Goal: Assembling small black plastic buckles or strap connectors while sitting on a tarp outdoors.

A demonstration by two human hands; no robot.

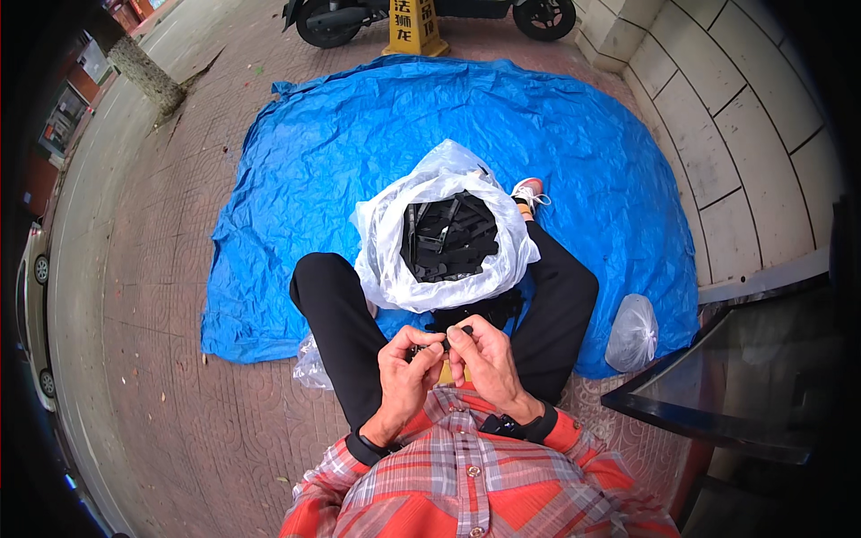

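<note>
My left hand (pixel 405 369) and my right hand (pixel 484 357) meet just above my lap, fingers closed together on a small black part (pixel 446 341). Right beyond them, between my knees, stands an open white plastic bag (pixel 386 242) filled with several black flat parts (pixel 448 238). A few more black parts (pixel 489 309) lie at the bag's near edge, right by my right hand. I sit with legs in black trousers spread on a blue tarp (pixel 332 134).
A small tied white plastic bag (pixel 632 334) lies at the tarp's right edge. A clear bag (pixel 309 366) sits by my left thigh. A yellow sign post (pixel 414 27) and a scooter (pixel 332 18) stand beyond the tarp. A tiled wall (pixel 744 134) rises right, a tree trunk (pixel 148 76) far left.
</note>
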